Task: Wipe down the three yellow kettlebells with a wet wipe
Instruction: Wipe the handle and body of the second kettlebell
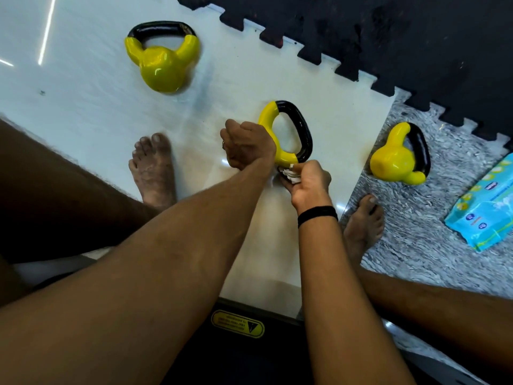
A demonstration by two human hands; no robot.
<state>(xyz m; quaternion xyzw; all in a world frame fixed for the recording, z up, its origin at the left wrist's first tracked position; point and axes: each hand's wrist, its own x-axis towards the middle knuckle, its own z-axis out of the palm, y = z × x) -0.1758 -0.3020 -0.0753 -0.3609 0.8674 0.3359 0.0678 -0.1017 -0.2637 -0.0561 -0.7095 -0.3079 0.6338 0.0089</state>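
Observation:
Three yellow kettlebells with black handles sit on the floor. The middle kettlebell (291, 132) is in front of me; my left hand (247, 144) grips its yellow body and hides most of it. My right hand (309, 182) presses a crumpled white wet wipe (290, 173) against the lower yellow part of the handle. The left kettlebell (163, 62) lies apart at the upper left on the white tile. The right kettlebell (399, 157) lies on the grey marbled floor.
A blue pack of wet wipes (485, 204) lies on the grey floor at the right. Black interlocking foam mats (388, 37) cover the far side. My bare feet (154, 168) rest on either side of the middle kettlebell. A black machine base with a yellow label (237, 323) sits below.

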